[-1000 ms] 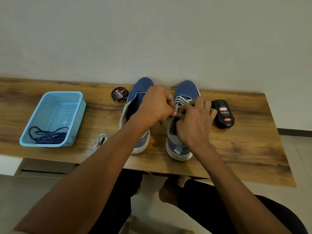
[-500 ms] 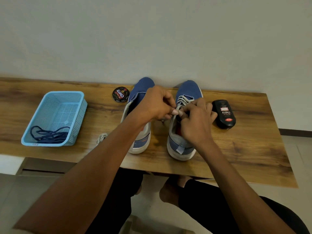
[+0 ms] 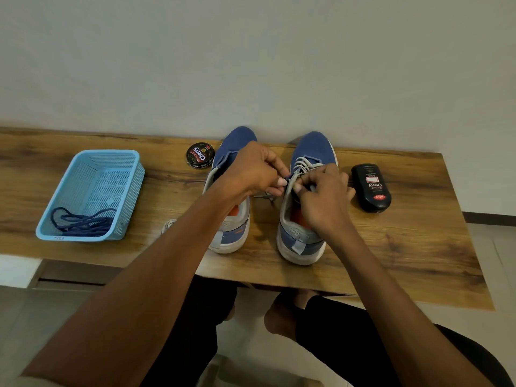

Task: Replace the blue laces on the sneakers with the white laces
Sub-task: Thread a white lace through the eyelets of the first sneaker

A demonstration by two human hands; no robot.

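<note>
Two blue sneakers stand side by side on the wooden table, toes to the wall. The right sneaker carries a white lace crossed through its front eyelets. My left hand and my right hand meet over its left eyelet row, both pinching the white lace there. The left sneaker shows no lace and lies partly under my left hand. A second white lace peeks out beside my left forearm. The blue laces lie coiled in the light blue basket.
A round black shoe polish tin sits behind the left sneaker. A black polish bottle lies right of the right sneaker. The basket stands at the table's left. The wall runs right behind the shoes; my knees are below the front edge.
The right sneaker's tongue area has come more into view as my right hand shifted slightly back and right. Both hands stay pinched at the same eyelet row.
</note>
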